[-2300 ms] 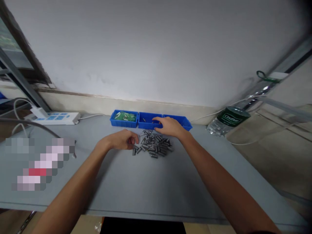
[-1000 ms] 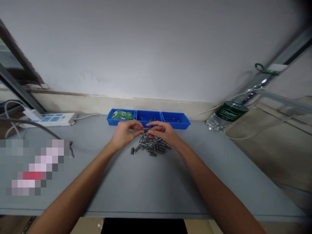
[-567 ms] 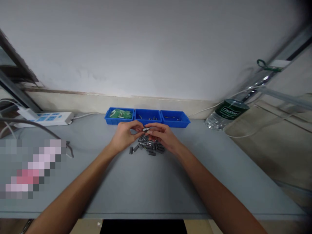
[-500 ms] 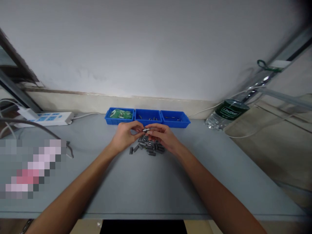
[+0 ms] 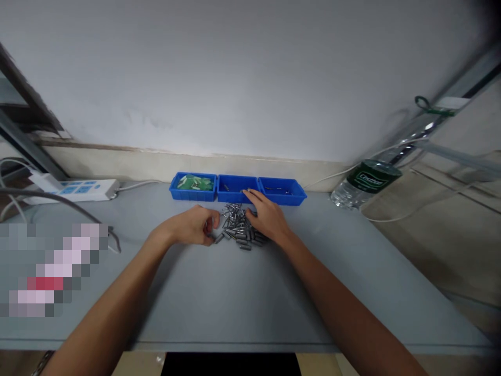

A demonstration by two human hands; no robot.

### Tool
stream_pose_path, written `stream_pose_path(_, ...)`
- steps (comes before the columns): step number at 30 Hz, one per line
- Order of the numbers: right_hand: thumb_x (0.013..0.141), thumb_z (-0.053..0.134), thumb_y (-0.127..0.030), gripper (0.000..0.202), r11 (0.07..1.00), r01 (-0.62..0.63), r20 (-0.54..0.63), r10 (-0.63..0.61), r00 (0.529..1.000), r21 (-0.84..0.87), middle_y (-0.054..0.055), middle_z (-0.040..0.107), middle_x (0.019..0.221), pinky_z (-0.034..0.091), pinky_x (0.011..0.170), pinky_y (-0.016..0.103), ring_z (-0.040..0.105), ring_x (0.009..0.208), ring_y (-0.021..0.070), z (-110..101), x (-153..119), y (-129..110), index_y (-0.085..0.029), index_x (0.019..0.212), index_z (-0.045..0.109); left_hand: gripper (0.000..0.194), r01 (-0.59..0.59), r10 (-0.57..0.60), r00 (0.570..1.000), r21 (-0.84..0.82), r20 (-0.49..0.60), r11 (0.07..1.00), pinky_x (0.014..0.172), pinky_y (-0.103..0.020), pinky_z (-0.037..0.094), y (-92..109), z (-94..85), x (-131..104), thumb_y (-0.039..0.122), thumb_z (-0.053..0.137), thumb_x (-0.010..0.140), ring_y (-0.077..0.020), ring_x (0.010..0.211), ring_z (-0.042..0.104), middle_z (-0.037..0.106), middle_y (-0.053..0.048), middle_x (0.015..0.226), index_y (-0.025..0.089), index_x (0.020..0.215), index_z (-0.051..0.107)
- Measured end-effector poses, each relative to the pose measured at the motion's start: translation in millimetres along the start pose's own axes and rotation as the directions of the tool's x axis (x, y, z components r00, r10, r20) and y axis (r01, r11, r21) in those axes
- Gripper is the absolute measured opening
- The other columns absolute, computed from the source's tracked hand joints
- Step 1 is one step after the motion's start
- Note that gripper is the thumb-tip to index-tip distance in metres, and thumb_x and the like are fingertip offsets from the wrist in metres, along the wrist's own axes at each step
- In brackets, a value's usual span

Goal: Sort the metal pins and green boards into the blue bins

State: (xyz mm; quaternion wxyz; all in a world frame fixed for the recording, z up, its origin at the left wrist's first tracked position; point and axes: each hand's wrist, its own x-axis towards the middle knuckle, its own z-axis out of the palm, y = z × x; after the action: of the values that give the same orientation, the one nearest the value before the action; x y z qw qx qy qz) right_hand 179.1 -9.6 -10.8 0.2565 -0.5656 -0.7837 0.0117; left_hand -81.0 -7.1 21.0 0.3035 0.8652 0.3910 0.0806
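A pile of small grey metal pieces and thin silver pins (image 5: pixel 237 222) lies on the grey table between my hands. My left hand (image 5: pixel 191 225) is at the pile's left edge, palm down with curled fingers. Its fingertips cover the spot beside a loose grey cylindrical piece (image 5: pixel 219 238), so what they grip is hidden. Over the pile's right side reaches my right hand (image 5: pixel 268 214), fingers stretched to the front rim of the middle blue bin (image 5: pixel 230 196). Its thumb is apart from the fingers, and nothing shows between them.
The left blue bin (image 5: pixel 191 195) holds white pieces on something green. A few thin metal pieces lie in the right blue bin (image 5: pixel 284 199). A white power strip (image 5: pixel 90 190) with cables stands at left, a plastic bottle (image 5: pixel 366 183) at back right. A blurred patch covers the table's left.
My hands have parted from their shared hold on a small light piece. The left moved down and left to the pile's edge; the right reached forward to the middle bin. The light piece no longer shows.
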Motion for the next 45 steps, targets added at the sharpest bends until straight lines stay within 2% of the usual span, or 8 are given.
stream_pose_path(10,0.095,0.050,-0.019,0.045,0.983,0.100,-0.119,-0.082,0.989,0.156,0.008,0.067,0.141,0.056,0.103,0.042,0.066,0.125,0.0265,-8.9,-4.8,-3.7,-0.024,0.137,0.066,0.032,0.048,-0.034,0.986,0.081,-0.166,0.996,0.067,-0.030,0.048,-3.2,-2.4,5.4,0.013,0.065,0.069,-0.0186,0.069,0.065,0.071,-0.002,0.078,0.018,0.100,0.071)
stream_pose_path(14,0.094,0.051,-0.021,0.037,0.967,0.098,-0.149,-0.064,0.987,0.234,0.007,0.075,0.126,0.058,0.090,0.038,0.073,0.091,0.0214,-13.2,-9.1,-4.9,-0.024,0.125,0.071,0.023,-0.030,0.014,0.950,-0.048,-0.312,0.998,0.074,-0.032,0.054,1.5,-1.6,9.7,0.012,0.064,0.072,-0.0182,0.075,0.067,0.073,-0.004,0.084,0.017,0.093,0.071)
stream_pose_path(18,0.093,0.056,-0.027,0.029,0.923,0.079,-0.158,-0.021,0.987,0.376,0.005,0.080,0.101,0.055,0.069,0.032,0.059,0.058,0.0138,-13.7,-10.0,-6.5,-0.023,0.116,0.074,0.014,-0.123,-0.025,0.898,-0.306,-0.438,0.944,0.080,-0.032,0.060,9.4,1.3,12.7,0.018,0.070,0.076,-0.0169,0.080,0.071,0.075,-0.005,0.088,0.017,0.090,0.070)
stream_pose_path(21,0.090,0.065,-0.034,0.030,0.814,0.009,-0.053,0.027,0.998,0.581,0.004,0.079,0.091,0.050,0.055,0.029,0.055,0.052,0.0119,-13.8,-9.7,-9.6,-0.024,0.116,0.072,0.017,-0.152,-0.101,0.883,-0.482,-0.459,0.863,0.080,-0.032,0.062,14.6,3.9,14.5,0.023,0.076,0.075,-0.0177,0.082,0.074,0.076,-0.004,0.084,0.017,0.089,0.069)
stream_pose_path(27,0.080,0.081,-0.042,0.040,0.423,-0.194,0.211,0.008,0.977,0.885,0.002,0.078,0.088,0.049,0.048,0.026,0.062,0.051,0.0118,-12.2,-9.9,-18.0,-0.026,0.116,0.072,0.026,-0.237,-0.128,0.878,-0.649,-0.462,0.723,0.081,-0.032,0.064,22.0,8.6,17.0,0.025,0.084,0.072,-0.0210,0.086,0.078,0.078,-0.005,0.082,0.017,0.090,0.069)
stream_pose_path(36,0.080,0.081,-0.037,0.030,0.256,-0.246,0.248,0.025,0.968,0.935,0.001,0.076,0.081,0.041,0.046,0.023,0.056,0.052,0.0089,-5.1,-9.2,-29.6,-0.024,0.106,0.076,0.028,-0.249,-0.093,0.900,-0.676,-0.426,0.693,0.086,-0.033,0.064,25.8,9.5,17.6,0.024,0.087,0.069,-0.0203,0.086,0.078,0.078,-0.004,0.085,0.017,0.089,0.069)
stream_pose_path(40,0.078,0.080,-0.037,0.029,0.263,-0.247,0.243,0.047,0.969,0.933,0.000,0.073,0.075,0.040,0.046,0.024,0.054,0.052,0.0096,-4.2,-8.8,-25.8,-0.023,0.103,0.076,0.024,-0.238,-0.036,0.897,-0.550,-0.440,0.801,0.084,-0.033,0.062,24.9,6.3,14.9,0.027,0.082,0.074,-0.0183,0.084,0.075,0.076,-0.005,0.090,0.018,0.091,0.068)
stream_pose_path(45,0.078,0.073,-0.031,0.034,0.504,-0.152,0.145,0.054,0.988,0.850,0.005,0.078,0.095,0.047,0.054,0.028,0.058,0.059,0.0122,-2.4,-7.7,-15.2,-0.023,0.111,0.076,0.021,-0.133,0.101,0.945,-0.083,-0.313,0.988,0.067,-0.030,0.052,14.5,1.3,9.8,0.032,0.077,0.078,-0.0161,0.071,0.064,0.069,-0.002,0.079,0.018,0.092,0.068)
